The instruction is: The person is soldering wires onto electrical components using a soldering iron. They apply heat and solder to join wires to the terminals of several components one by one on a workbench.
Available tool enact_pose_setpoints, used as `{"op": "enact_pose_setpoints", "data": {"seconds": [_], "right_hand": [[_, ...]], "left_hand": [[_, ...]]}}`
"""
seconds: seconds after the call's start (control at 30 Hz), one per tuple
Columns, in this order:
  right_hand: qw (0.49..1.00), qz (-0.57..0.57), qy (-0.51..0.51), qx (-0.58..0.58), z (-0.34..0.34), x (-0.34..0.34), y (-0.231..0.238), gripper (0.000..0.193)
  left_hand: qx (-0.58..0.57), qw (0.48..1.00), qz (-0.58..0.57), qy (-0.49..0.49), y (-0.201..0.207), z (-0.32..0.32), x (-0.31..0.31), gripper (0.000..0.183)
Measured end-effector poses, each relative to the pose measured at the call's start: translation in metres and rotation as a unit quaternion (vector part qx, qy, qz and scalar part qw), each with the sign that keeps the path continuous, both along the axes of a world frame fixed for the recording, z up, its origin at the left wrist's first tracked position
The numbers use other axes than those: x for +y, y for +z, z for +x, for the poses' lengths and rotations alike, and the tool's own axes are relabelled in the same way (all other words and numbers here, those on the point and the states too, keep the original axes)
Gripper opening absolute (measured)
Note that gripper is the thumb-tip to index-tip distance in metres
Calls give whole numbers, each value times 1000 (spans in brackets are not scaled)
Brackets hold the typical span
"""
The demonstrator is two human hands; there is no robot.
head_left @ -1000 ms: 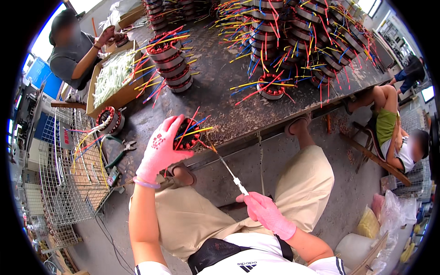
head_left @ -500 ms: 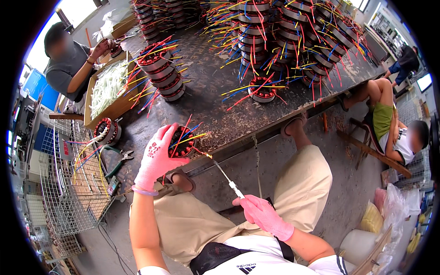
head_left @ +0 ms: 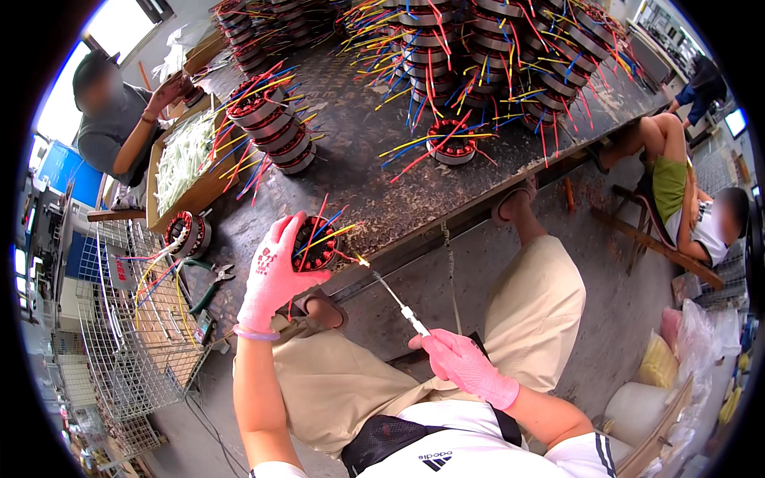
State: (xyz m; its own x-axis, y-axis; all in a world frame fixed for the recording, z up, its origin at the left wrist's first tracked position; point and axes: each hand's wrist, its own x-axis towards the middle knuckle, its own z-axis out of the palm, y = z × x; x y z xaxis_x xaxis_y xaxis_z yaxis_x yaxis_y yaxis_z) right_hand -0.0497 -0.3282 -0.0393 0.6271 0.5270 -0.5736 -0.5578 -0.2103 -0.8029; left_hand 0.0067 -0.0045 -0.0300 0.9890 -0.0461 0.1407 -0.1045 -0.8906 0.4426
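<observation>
My left hand, in a pink glove, grips a motor stator on its side at the table's front edge. Red windings fill the stator, and red, blue and yellow leads stick out of it. In my gloved right hand is a slim white-handled tool with a metal shaft. Its bright yellow-orange tip meets the end of a short red lead from the stator; whether they touch, I cannot tell. Left of my left hand lies another stator, with green-handled pliers beside it.
Stacked stators stand at the back left, taller stacks at the back right, and a single stator before them. A box of white sleeves is by a co-worker. Wire baskets flank the left; another person sits right.
The view has shifted slightly. My left hand still holds the stator, and the tool's tip stays at the red lead's end. The co-worker at left has moved a hand a little.
</observation>
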Motion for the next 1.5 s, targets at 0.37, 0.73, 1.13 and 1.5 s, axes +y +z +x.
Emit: {"op": "enact_pose_setpoints", "data": {"seconds": [0.37,0.73,1.13,1.5], "right_hand": [[998,3,29,-64,-2,-2,-2,29],[999,-4,25,-45,-2,-2,1,29],[999,21,-6,25,-2,-2,-3,29],[1000,14,-4,27,-1,-3,-2,30]], "left_hand": [[8,1000,2,10,-1,1,-2,98],[3,1000,7,6,-4,1,-1,99],[1,1000,11,3,-5,1,1,99],[2,1000,9,4,-4,1,-1,98]]}}
